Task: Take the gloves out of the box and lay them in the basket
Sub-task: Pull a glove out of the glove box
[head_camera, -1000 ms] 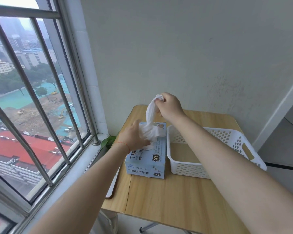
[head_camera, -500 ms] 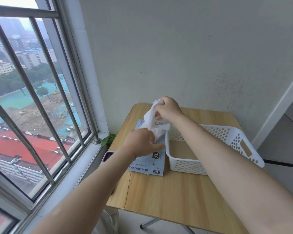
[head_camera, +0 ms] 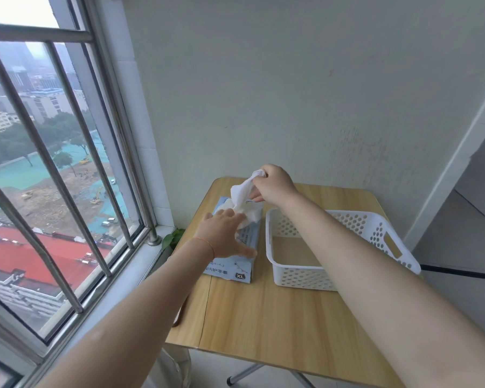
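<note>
Head view: my right hand (head_camera: 273, 184) pinches a thin white glove (head_camera: 242, 191) above the blue cardboard box (head_camera: 235, 247); my flat, loose left hand (head_camera: 224, 236) should press that box down while I pull.

One head-worn camera (wide-angle) looks forward and down, close over the table (head_camera: 277, 326)

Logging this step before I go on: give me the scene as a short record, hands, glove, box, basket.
right hand: pinches one white glove above the box
glove: partly drawn out, lower end among the gloves bunched at the box opening
left hand: fingers straight, presses on the box top
box: blue, marked XL, on the wooden table, left of the basket
basket: white, perforated, no glove seen inside
</note>
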{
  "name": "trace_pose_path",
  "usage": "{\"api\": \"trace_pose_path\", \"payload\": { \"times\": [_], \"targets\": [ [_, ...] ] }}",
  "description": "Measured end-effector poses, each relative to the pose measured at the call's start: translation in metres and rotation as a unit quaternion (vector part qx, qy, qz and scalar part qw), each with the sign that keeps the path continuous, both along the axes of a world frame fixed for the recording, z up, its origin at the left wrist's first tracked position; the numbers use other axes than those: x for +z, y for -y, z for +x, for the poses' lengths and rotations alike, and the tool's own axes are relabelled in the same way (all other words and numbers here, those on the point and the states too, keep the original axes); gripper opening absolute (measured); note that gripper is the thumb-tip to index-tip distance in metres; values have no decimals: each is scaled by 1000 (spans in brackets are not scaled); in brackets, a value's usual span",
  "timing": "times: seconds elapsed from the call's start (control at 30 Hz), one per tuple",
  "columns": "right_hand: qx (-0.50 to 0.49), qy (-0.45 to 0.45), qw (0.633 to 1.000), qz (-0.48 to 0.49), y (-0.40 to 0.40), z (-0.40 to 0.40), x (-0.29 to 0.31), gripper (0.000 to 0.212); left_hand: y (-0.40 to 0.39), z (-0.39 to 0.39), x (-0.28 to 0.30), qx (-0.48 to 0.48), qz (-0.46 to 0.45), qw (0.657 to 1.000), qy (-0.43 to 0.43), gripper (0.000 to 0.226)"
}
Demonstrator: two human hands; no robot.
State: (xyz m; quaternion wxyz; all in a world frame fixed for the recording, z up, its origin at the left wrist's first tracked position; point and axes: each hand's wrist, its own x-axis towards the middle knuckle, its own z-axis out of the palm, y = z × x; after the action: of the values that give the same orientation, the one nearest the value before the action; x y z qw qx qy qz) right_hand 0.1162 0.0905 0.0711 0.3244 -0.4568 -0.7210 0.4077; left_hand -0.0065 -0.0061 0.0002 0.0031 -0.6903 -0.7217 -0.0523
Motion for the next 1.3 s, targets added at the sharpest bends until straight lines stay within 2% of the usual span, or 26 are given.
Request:
{"api": "trace_pose_path", "payload": {
  "times": [0.13,0.27,0.43,0.6,0.7,0.8,0.87,0.93,1.03,1.07,1.17,1.3],
  "targets": [
    [-25,-60,997,47,3,-7,15,16,2,2,-4,12,11,999,-28,69],
    [-39,-85,992,89,8,-13,24,22,0,1,-1,32,-5,999,13,52],
    [-50,-91,990,96,8,-13,24,21,-2,-5,0,38,4,998,52,51],
    [-50,-62,995,65,2,-12,19,14,0,0,3,16,166,985,-37,55],
    [-42,-48,996,55,-1,-16,14,21,-3,10,3,-14,173,979,-105,53],
    [-35,-36,996,67,-1,-20,11,13,-7,5,4,10,156,979,-130,46],
    [-40,-35,996,73,-3,-20,10,11,-6,-5,1,45,148,982,-106,49],
    [-52,-34,996,66,-5,-18,9,19,-4,-15,-5,71,122,988,-66,49],
    [-70,-50,994,74,-5,-16,13,14,-3,-15,-12,86,78,993,-12,48],
    [-75,-58,992,87,-5,-16,16,19,-4,-13,-13,86,71,994,-2,48],
    [-76,-72,986,132,-5,-18,23,29,-7,-11,-13,92,77,993,22,44],
    [-67,-95,984,134,-7,-18,20,29,-8,-14,-6,125,87,983,100,40]
  ]
}}
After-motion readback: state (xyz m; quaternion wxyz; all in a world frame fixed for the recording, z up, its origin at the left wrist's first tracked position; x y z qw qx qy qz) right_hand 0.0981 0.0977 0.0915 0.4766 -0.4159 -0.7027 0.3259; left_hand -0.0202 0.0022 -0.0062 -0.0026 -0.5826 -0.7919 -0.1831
